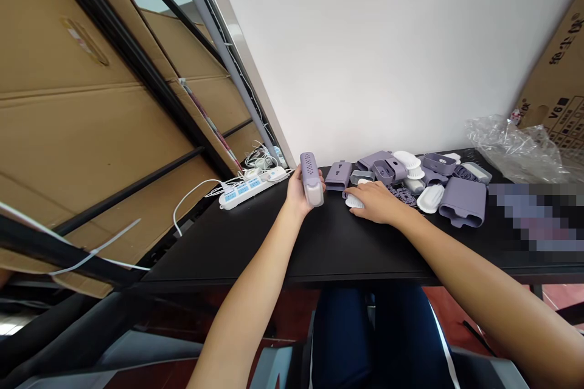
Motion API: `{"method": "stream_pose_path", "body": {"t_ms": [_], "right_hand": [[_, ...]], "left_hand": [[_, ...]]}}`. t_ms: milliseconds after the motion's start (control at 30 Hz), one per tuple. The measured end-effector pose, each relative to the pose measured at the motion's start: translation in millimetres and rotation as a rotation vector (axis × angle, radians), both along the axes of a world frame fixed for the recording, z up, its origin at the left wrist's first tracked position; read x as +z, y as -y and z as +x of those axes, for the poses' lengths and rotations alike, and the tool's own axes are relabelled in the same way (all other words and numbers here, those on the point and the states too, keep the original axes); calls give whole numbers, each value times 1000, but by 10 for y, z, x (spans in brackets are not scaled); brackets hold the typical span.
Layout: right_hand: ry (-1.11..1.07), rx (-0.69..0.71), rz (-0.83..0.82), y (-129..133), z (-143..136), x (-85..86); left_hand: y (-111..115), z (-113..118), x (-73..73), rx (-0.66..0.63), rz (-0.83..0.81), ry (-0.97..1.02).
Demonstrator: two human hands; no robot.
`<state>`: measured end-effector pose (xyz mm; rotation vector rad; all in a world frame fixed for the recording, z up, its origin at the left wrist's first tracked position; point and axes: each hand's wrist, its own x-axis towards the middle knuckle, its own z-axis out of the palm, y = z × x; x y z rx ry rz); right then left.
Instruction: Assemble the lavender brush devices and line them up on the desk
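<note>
My left hand (297,191) is wrapped around a long purple plastic case (309,167), tilted up above the black table. Small holes dot the case's upper face, and a translucent cap (314,194) covers its near end. My right hand (376,200) reaches down to the tabletop, its fingers curled over a white ribbed oval plastic piece (354,201) that they partly hide. Just behind that hand lie a purple sleeve-like shell (338,175) and a small translucent cup (362,177). More purple shells and white ribbed pieces (407,160) are heaped to its right.
A white power strip (246,191) with tangled cables sits at the table's left end. Behind it rises a black metal rack (182,115) with cardboard boxes. Clear plastic wrap (515,149) and a printed carton (559,85) occupy the right side. A white wall (387,42) backs the table.
</note>
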<state>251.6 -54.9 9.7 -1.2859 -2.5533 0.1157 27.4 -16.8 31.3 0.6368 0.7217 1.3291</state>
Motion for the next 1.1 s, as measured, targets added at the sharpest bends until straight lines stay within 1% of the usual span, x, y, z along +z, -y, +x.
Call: {"method": "stream_pose_path", "body": {"t_ms": [67, 100, 167, 233, 300, 367, 467, 533, 600, 667, 767, 833, 933, 1100], "right_hand": [[5, 3, 23, 6, -14, 4], [-35, 10, 31, 8, -15, 11], [-198, 10, 38, 12, -11, 34], [-417, -20, 47, 12, -9, 58], [-627, -60, 12, 5, -19, 74], [-841, -107, -132, -9, -42, 82], [-1213, -170, -537, -35, -73, 108], [-1459, -196, -784, -49, -69, 151], [-1634, -231, -947, -59, -38, 209], [-1707, -279, -1053, -62, 9, 266], [-1705, -324, -1134, -57, 69, 314], [-1706, -291, -1125, -52, 86, 322], [-1705, -181, -1092, -44, 82, 320], [-1671, -173, -1067, -31, 37, 299]], "left_hand": [[31, -23, 3, -95, -49, 59], [47, -32, 7, -123, -67, 82], [77, -37, 20, -144, -66, 92], [99, -24, 42, -150, -77, 96], [116, 4, 67, -151, -94, 87], [128, 38, 82, -143, -78, 70], [125, 72, 69, -134, -38, 73], [106, 76, 41, -143, -80, 69], [84, 68, 14, -139, -149, 53], [73, 58, 2, -134, -181, 48], [90, 55, 20, -152, -131, 52], [122, 68, 42, -165, -71, 46], [181, 105, 60, -183, 23, 23], [256, 158, 35, -218, 100, -66]]}}
